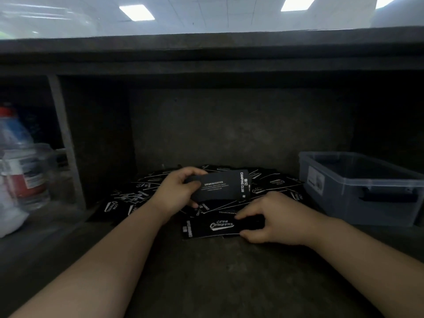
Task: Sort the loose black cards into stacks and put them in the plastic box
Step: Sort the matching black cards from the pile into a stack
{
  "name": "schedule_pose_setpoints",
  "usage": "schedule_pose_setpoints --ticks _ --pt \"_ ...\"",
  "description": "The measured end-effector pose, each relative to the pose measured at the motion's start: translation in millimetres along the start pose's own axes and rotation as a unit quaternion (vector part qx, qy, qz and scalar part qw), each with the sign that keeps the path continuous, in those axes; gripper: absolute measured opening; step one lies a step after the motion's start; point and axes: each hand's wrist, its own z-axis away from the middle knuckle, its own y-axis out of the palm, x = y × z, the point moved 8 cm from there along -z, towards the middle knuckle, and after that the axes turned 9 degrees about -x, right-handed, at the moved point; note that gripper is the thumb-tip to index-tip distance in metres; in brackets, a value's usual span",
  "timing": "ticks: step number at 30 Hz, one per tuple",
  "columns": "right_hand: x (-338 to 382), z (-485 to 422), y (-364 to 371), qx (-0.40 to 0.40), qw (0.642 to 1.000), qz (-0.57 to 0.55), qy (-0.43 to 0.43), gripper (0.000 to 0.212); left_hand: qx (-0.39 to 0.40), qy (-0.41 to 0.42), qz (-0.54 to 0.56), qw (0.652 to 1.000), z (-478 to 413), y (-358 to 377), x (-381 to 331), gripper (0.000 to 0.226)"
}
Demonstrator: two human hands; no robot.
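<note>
A heap of loose black cards (142, 193) with white print lies on the dark shelf at the middle. My left hand (176, 191) holds a small stack of black cards (224, 187) above the heap, printed face up. My right hand (273, 218) pinches the right end of a single black card (211, 226) lying at the near edge of the heap. The grey translucent plastic box (344, 191) stands to the right, lid off; its inside looks dark.
A plastic bottle with a red cap (16, 157) and other containers stand at the left behind a shelf post (64, 138). A dark back wall closes the compartment. A thick counter edge (206, 49) runs overhead.
</note>
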Motion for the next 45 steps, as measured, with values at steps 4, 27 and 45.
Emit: schedule_pose_setpoints --ticks 4,27,45 --pt "-8.9 4.3 -12.3 -0.084 0.996 -0.021 -0.016 0.029 0.002 -0.017 0.011 1.000 -0.3 -0.9 2.1 0.028" --pt "-76.6 8.6 -5.5 -0.035 0.965 -0.153 0.210 0.028 0.072 -0.064 0.034 0.995 8.8 20.6 9.9 0.023" --pt "-103.2 -1.5 6.4 -0.102 0.955 -0.045 0.274 0.078 -0.053 -0.039 0.075 0.995 1.1 -0.2 0.4 0.024"
